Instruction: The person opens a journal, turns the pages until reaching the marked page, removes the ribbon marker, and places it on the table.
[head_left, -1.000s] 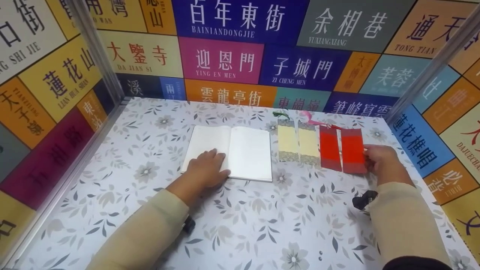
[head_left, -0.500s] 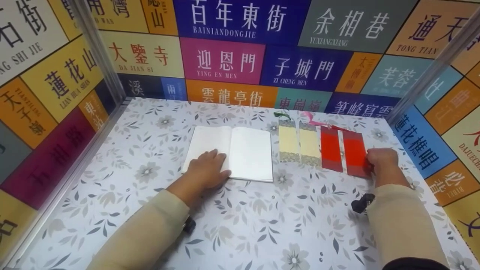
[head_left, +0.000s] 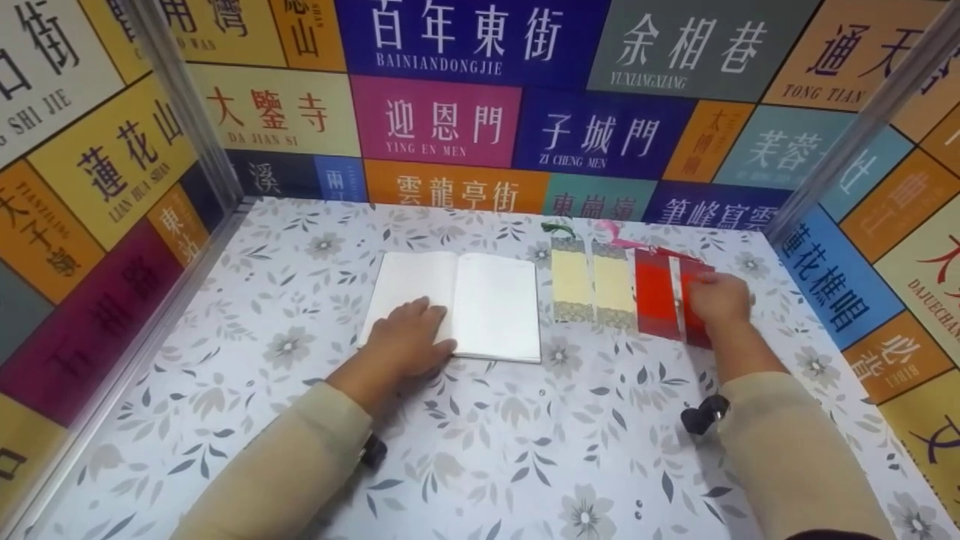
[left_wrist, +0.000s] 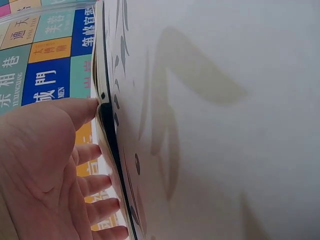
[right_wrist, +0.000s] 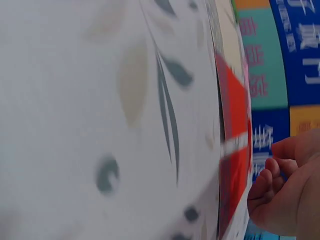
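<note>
An open notebook (head_left: 496,307) with blank white pages lies on the table. My left hand (head_left: 409,336) rests on its left page with fingers spread; in the left wrist view the thumb touches the lower edge of the notebook (left_wrist: 111,135). On the right, my right hand (head_left: 721,300) is over the rightmost red bookmark (head_left: 697,330) and hides part of it. In the right wrist view the curled fingers (right_wrist: 265,185) show nothing between them and appear apart from the bookmark. Another red bookmark (head_left: 655,296) lies just left of it.
Two cream bookmarks (head_left: 572,279) with grey patterned ends lie between notebook and red ones. Green tassel (head_left: 559,229) and pink tassel (head_left: 611,234) sit at their tops. Behind the floral tablecloth (head_left: 480,442) rise walls (head_left: 442,124) with coloured printed signs.
My right hand has pulled the rightmost red bookmark slightly right and nearer me, widening the gap, then moved left over it. The left hand has stayed on the notebook.
</note>
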